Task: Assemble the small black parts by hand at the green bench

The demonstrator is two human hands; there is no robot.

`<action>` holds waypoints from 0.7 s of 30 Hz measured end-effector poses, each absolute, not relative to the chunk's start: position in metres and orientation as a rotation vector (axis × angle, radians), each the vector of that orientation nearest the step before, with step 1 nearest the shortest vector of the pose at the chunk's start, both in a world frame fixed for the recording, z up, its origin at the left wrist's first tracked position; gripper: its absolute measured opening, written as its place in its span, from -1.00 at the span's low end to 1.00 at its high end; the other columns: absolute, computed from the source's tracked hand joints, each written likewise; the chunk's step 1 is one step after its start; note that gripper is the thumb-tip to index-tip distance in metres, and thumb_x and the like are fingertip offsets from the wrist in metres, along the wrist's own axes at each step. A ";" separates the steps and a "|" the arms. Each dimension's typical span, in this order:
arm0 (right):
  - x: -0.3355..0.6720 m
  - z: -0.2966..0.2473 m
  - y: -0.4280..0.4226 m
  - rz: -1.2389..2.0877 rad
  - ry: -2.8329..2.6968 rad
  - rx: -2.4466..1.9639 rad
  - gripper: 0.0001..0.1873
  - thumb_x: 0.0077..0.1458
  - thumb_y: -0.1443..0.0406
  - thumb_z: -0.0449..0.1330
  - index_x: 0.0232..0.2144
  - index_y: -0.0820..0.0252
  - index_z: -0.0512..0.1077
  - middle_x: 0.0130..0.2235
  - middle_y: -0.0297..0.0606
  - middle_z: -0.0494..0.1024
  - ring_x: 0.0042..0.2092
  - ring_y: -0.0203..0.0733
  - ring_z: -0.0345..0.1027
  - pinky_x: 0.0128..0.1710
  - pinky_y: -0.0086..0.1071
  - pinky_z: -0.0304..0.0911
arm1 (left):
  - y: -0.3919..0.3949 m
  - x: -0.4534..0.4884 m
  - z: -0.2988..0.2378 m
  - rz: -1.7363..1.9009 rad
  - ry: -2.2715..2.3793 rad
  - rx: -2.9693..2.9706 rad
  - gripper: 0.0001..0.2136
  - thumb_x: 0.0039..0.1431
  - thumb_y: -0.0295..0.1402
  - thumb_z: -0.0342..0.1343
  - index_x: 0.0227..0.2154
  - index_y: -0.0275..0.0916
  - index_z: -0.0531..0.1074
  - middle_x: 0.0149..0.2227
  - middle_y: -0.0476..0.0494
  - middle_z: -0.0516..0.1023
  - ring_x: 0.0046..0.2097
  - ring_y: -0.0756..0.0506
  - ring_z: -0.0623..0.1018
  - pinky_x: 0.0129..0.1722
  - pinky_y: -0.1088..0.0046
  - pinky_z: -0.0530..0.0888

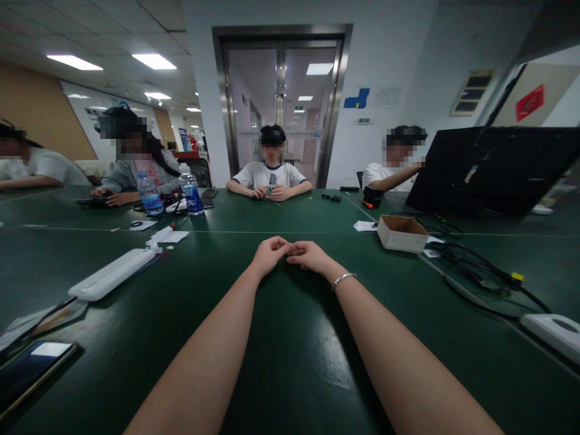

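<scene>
Both arms reach forward over the dark green table. My left hand and my right hand meet near the table's middle, fingertips touching. The fingers of each are curled into a pinch. Whatever they hold, if anything, is hidden or too small to make out. A silver bracelet circles my right wrist.
To the left lie a white power strip, a phone and two water bottles. On the right are an open cardboard box, black cables and a monitor's back. Several people sit around the table.
</scene>
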State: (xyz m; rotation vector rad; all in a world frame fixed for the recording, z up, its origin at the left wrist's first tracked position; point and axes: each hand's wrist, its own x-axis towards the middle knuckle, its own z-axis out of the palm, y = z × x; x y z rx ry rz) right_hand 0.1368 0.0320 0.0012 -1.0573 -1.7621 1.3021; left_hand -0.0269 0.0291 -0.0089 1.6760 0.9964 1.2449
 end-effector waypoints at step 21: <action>0.170 0.011 -0.005 1.450 -1.341 -1.114 -0.68 -0.07 0.49 0.36 -0.36 0.25 0.27 -0.41 -0.20 0.57 -0.54 -0.35 0.41 -0.59 -0.59 0.34 | -0.034 -0.040 0.093 0.908 0.941 1.903 -0.70 -0.01 -0.14 0.18 -0.28 -0.25 0.52 -0.49 -0.05 0.44 -0.48 0.00 0.41 -0.47 0.52 0.34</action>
